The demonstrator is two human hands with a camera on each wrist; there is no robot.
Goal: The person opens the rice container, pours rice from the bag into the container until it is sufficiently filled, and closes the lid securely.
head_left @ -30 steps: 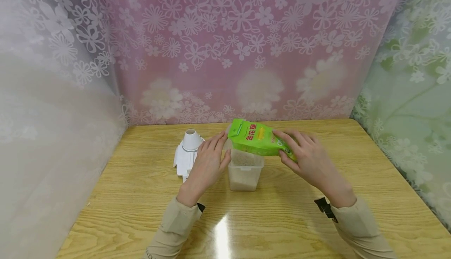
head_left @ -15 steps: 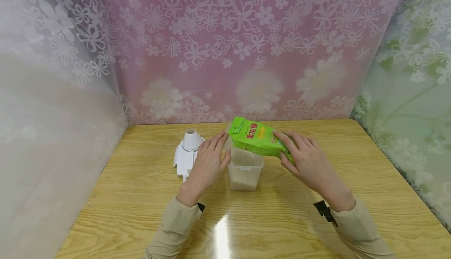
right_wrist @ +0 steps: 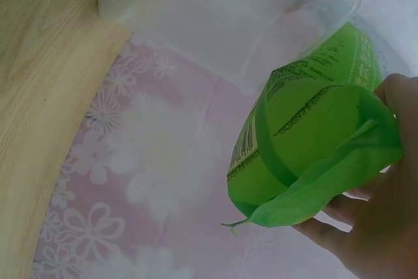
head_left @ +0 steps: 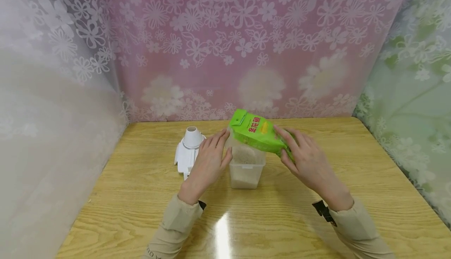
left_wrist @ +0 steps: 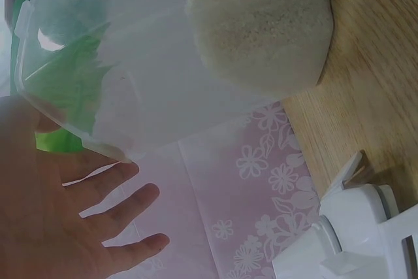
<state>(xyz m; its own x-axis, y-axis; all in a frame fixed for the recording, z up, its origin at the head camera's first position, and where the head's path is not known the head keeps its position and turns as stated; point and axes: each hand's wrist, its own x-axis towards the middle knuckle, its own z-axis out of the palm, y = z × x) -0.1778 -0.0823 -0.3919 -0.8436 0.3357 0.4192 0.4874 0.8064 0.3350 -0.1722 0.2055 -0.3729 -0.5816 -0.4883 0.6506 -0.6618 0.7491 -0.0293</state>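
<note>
A clear plastic container [head_left: 244, 177] stands on the table, rice [left_wrist: 261, 37] heaped in its lower part. My left hand [head_left: 207, 163] is at the container's left side; in the left wrist view its fingers are spread and nearly straight, touching the rim. My right hand [head_left: 307, 156] grips one end of a green rice bag [head_left: 258, 132], fingers on top and thumb below. The bag lies tilted over the container's mouth, its folded end with a small hole toward the upper left. Its crumpled gripped end shows in the right wrist view. The bag's opening is hidden.
Left of the container, partly behind my left hand, lies a white plastic part with a cone-shaped spout [head_left: 192, 138]. The wooden table [head_left: 282, 220] ends at a pink flowered curtain [head_left: 246, 55], with more curtains on both sides.
The green bag's folded end has risen slightly in my right hand's grip, and the bag slants more. My left hand stays at the container's rim. The head view has shifted a little.
</note>
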